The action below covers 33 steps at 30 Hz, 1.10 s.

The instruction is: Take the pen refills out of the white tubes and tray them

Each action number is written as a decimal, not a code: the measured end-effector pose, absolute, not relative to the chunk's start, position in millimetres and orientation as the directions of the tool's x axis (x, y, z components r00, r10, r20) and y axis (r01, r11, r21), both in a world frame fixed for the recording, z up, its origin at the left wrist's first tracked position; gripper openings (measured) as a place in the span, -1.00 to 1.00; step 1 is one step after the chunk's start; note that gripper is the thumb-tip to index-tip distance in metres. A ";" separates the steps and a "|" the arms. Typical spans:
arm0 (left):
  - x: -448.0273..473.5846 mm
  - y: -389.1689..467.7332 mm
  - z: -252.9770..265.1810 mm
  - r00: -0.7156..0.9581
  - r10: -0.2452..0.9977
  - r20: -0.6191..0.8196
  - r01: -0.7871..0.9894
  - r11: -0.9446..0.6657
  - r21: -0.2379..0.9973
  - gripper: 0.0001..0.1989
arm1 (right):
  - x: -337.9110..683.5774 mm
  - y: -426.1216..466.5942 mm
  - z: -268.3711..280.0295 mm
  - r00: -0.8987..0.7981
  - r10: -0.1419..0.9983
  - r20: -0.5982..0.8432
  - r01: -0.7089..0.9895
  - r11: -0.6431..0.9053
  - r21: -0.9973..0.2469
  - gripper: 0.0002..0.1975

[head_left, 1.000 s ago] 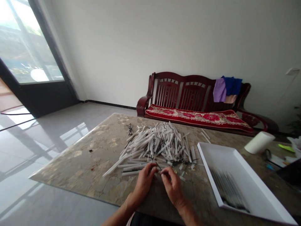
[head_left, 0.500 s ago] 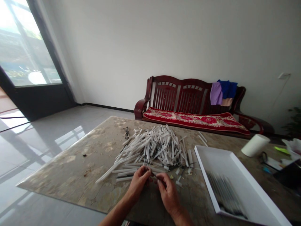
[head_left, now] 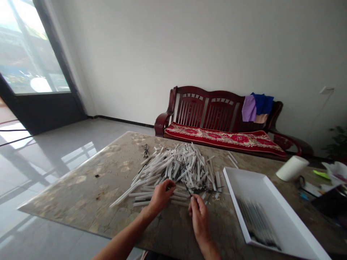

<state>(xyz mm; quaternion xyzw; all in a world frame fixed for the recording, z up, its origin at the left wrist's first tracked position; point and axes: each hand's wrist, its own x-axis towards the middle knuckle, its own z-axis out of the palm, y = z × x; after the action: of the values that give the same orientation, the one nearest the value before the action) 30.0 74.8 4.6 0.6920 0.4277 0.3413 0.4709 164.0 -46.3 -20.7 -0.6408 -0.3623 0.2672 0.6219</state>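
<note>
A large pile of slim white tubes [head_left: 173, 162], mixed with thin dark pieces, is heaped on the table. My left hand [head_left: 162, 195] is at the pile's front edge with its fingers curled in; whatever they may hold is hidden. My right hand [head_left: 199, 211], a little to the right and nearer to me, pinches a thin dark stick [head_left: 188, 188] between thumb and fingers. The stick points up and left toward the pile. Right of that hand is a shallow white tray [head_left: 273, 202], where several slim greyish tubes [head_left: 257, 220] lie side by side.
The patterned table [head_left: 108, 169] has a corner at the left. A small dark tangle [head_left: 146, 151] lies behind the pile. A white roll [head_left: 292, 168] is beyond the tray, beside clutter at the right. A wooden bench [head_left: 217, 115] with a red cover stands along the wall.
My hands have moved apart. The left has gone forward to the pile, while the right now holds the dark stick pointing up. The view has shifted slightly.
</note>
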 end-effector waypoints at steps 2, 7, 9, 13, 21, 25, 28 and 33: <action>38.9 81.8 10.9 0.402 0.910 0.105 0.341 -0.255 0.905 -0.94 | 164.6 -46.4 -17.7 0.608 0.790 0.077 0.059 0.052 -0.997 -0.54; 65.9 95.8 20.7 0.427 0.898 0.103 0.496 -0.328 0.804 -0.82 | 166.7 -46.8 -15.8 0.609 0.787 0.101 0.052 0.087 -0.995 -0.59; 74.8 99.6 21.6 0.425 0.901 0.089 0.530 -0.327 0.782 -0.84 | 168.0 -45.9 -19.1 0.611 0.785 0.107 0.061 0.088 -0.994 -0.61; 84.6 103.1 25.0 0.397 0.914 0.082 0.532 -0.302 0.791 -0.87 | 170.3 -44.0 -25.8 0.627 0.773 0.102 0.048 0.092 -0.995 -0.61; 69.5 99.5 37.7 0.276 0.960 0.045 0.257 -0.118 0.959 -0.92 | 173.2 -45.1 -22.0 0.634 0.770 0.074 0.021 0.078 -0.997 -0.59; 47.7 83.8 34.2 0.251 0.965 -0.074 -0.023 0.082 0.996 -0.82 | 174.9 -48.7 -16.1 0.626 0.762 0.165 0.162 0.080 -0.983 -0.60; 30.9 65.5 29.5 0.258 0.952 -0.167 -0.221 0.226 0.949 -0.74 | 174.3 -57.9 -12.0 0.582 0.755 0.301 0.344 0.106 -0.933 -0.63; 14.8 41.6 24.9 0.294 0.905 -0.307 -0.492 0.419 0.764 -0.81 | 167.3 -79.4 -9.5 0.436 0.825 0.361 0.503 0.109 -0.857 -0.67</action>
<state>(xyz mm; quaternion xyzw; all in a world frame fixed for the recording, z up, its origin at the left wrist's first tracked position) 14.8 41.6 24.9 0.2771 0.3732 0.4625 0.7550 167.3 -79.4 -9.5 -0.6509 -0.5099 0.1481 0.5425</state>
